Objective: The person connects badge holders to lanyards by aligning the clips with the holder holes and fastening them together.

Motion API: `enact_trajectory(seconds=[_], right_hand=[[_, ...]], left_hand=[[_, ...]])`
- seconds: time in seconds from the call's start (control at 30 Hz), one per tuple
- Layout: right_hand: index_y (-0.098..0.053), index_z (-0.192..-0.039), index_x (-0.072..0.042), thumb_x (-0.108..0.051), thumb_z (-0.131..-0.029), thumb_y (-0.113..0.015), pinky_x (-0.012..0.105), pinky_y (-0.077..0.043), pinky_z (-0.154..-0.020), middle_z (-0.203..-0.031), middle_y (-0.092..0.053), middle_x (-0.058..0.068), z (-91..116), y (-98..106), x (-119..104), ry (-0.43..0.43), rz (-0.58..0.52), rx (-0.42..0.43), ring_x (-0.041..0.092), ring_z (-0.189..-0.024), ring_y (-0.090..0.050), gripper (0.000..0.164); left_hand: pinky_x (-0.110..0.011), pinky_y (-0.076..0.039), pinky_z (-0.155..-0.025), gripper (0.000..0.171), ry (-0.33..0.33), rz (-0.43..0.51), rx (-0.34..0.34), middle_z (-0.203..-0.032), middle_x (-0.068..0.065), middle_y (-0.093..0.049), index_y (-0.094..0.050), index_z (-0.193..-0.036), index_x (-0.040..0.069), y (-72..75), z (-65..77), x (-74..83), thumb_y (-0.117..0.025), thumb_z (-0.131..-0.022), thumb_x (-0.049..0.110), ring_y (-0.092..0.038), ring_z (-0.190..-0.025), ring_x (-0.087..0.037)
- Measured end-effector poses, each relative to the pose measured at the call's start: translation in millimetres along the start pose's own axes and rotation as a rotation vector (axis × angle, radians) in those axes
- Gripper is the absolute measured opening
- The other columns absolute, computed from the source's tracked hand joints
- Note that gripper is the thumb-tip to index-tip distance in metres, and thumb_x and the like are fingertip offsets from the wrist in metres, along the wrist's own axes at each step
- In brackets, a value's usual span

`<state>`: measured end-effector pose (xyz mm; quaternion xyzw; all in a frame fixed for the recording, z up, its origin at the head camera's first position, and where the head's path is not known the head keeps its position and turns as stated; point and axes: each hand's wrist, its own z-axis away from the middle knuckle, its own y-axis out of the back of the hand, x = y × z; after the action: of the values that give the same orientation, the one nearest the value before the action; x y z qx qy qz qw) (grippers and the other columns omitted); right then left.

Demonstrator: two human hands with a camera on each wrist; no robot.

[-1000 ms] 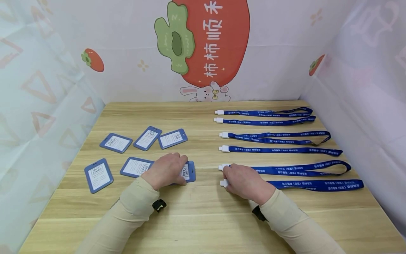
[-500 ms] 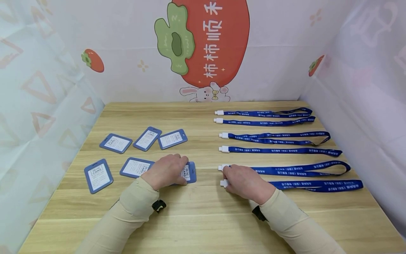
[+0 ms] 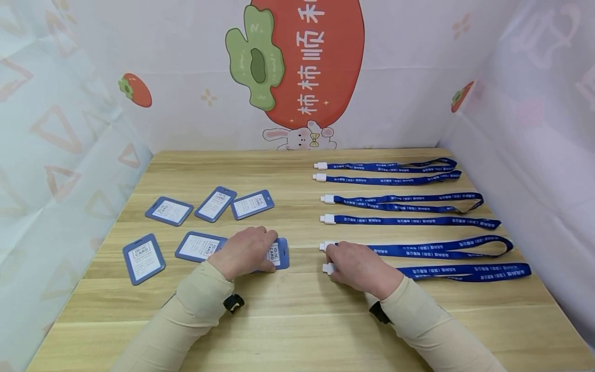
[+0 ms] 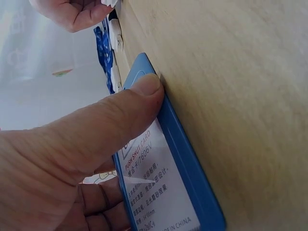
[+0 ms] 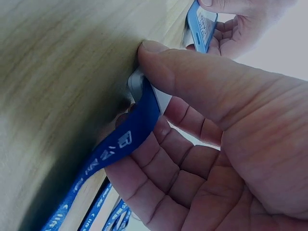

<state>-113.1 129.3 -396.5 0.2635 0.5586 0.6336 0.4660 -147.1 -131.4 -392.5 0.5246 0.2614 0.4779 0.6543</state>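
My left hand [image 3: 245, 252] grips a blue ID card holder [image 3: 282, 254] by its long edges, low over the table. In the left wrist view its thumb [image 4: 130, 103] presses the frame near the slotted end. Opposite, my right hand [image 3: 362, 267] pinches the white clip [image 3: 328, 268] of the nearest blue lanyard [image 3: 479, 272]. The strap [image 5: 122, 137] bends away past the fingers in the right wrist view. Just beyond the right hand lies another lanyard [image 3: 427, 250]. Left of the left hand lies a second card holder [image 3: 199, 246], partly covered by the hand.
More card holders [image 3: 170, 211] lie loose at the left of the wooden table [image 3: 288, 330]. On the right, several blue lanyards [image 3: 418, 220] lie in rows with white clips facing left. Printed cloth walls [image 3: 395, 103] stand behind and at both sides.
The card holder in my left hand has shifted very slightly to the right. The nearest lanyard's strap has spread a little. Both hands stay almost in place.
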Motion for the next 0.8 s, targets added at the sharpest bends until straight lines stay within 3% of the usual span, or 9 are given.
enact_trajectory(seconds=[0.43,0.8], right_hand=[[-0.071,-0.105,-0.015,-0.029,-0.091,-0.083,0.030,-0.057,-0.074,-0.091,-0.066,0.001,-3.5,-1.1,-0.6,-0.005,0.037,0.001,0.013,-0.075,-0.055,0.023],[-0.072,-0.108,-0.013,-0.027,-0.093,-0.081,0.029,-0.057,-0.072,-0.091,-0.067,0.002,-4.9,-0.4,-2.5,-0.002,0.037,0.003,0.013,-0.073,-0.054,0.023]], left_hand=[[-0.033,-0.054,-0.077,0.066,-0.042,-0.029,0.057,-0.106,-0.008,-0.062,-0.066,-0.132,0.007,-1.8,3.0,1.6,-0.090,-0.081,0.041,-0.054,-0.084,-0.018],[-0.032,-0.054,-0.078,0.070,-0.050,-0.039,0.085,-0.108,-0.008,-0.062,-0.064,-0.139,0.010,-4.1,2.3,3.6,-0.091,-0.082,0.039,-0.054,-0.085,-0.017]])
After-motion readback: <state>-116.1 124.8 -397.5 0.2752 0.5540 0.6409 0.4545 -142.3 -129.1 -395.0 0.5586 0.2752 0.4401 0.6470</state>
